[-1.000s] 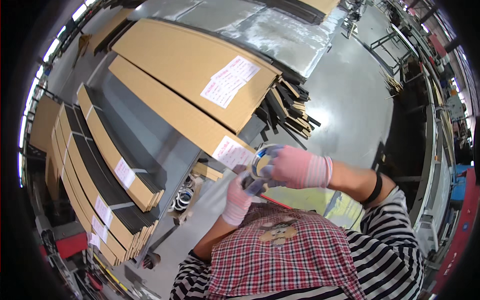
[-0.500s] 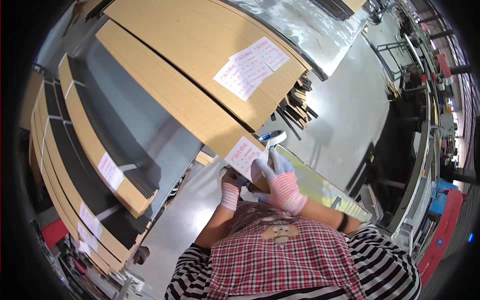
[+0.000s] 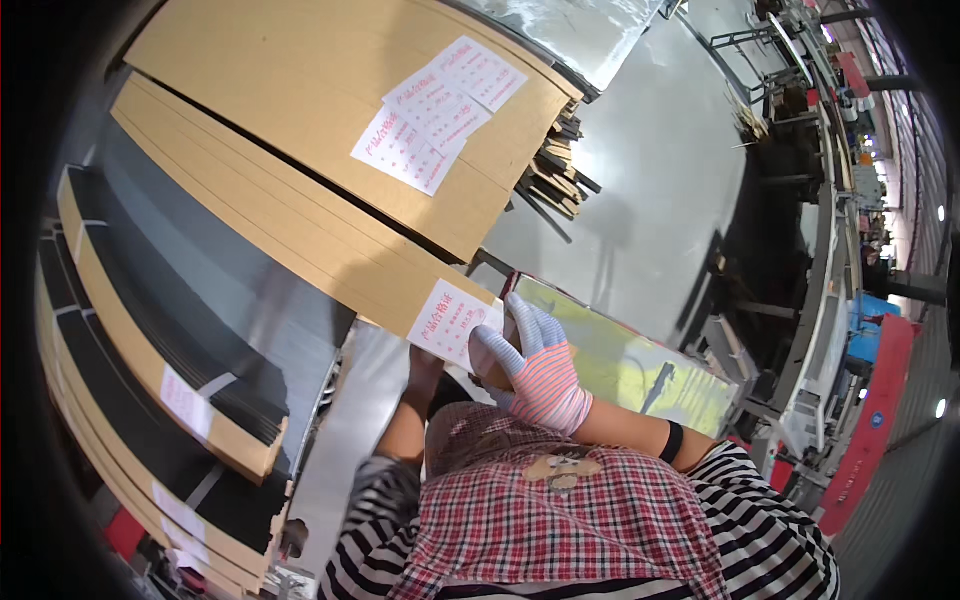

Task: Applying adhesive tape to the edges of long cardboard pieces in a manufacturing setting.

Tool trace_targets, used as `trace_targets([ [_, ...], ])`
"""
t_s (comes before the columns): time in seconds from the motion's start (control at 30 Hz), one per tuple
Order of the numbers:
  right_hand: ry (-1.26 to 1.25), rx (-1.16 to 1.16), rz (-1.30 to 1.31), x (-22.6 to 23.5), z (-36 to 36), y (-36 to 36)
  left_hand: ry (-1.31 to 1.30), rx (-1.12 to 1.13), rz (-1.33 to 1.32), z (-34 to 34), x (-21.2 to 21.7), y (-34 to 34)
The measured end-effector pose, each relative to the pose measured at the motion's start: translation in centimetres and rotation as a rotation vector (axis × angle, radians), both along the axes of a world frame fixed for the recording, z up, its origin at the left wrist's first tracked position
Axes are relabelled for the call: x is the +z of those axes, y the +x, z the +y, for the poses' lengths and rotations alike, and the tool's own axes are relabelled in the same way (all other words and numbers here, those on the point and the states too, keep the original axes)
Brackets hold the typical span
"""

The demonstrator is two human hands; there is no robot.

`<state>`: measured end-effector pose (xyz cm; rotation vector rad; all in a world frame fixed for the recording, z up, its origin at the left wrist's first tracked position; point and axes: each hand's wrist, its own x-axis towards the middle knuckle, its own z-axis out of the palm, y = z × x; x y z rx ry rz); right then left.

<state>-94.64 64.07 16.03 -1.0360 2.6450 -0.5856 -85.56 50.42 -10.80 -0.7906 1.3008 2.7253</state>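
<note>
the right hand point(image 3: 540, 365), gloved, is pressing flat with open fingers on the white label point(image 3: 450, 322) at the cardboard box point(image 3: 300, 240) end, probably to stick it; the left hand point(image 3: 425, 365) is mostly hidden, its grip i cannot tell

surface: grey floor point(image 3: 650, 200) | on it: long flat cardboard boxes point(image 3: 300, 120), stacked | beside: dark strip bundle point(image 3: 560, 165)
</note>
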Motion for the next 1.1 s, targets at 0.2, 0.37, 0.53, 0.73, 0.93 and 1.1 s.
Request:
trace_targets([
  [0.2, -0.004, 0.0, 0.096, 0.3, 0.9, 0.4, 0.37, 0.088, 0.161, -0.1, 16.3, 4.4],
  [0.37, -0.719, -0.174, -0.153, 0.9, 1.5, -3.0, -1.135, -0.333, 0.083, -0.3, 22.6, -3.8],
  [0.53, 0.058, 0.92, -0.119, 6.6, -2.2, -9.5, -0.01, -0.135, -0.218, -0.3, 28.8, -5.1],
  [0.73, 0.352, 0.624, -0.184, 1.4, 0.0, -17.5, -1.336, -0.686, -0.29, -0.5, 28.0, -4.9],
  [0.93, 0.497, 0.685, -0.597, 7.5, -2.6, -15.7, -1.283, -0.57, -0.069, -1.9, 26.6, -3.4],
  [1.1, 0.434, 0.629, -0.363, 2.8, -3.1, -16.0, -1.294, -0.702, -0.101, -2.8, 27.3, -4.7],
])
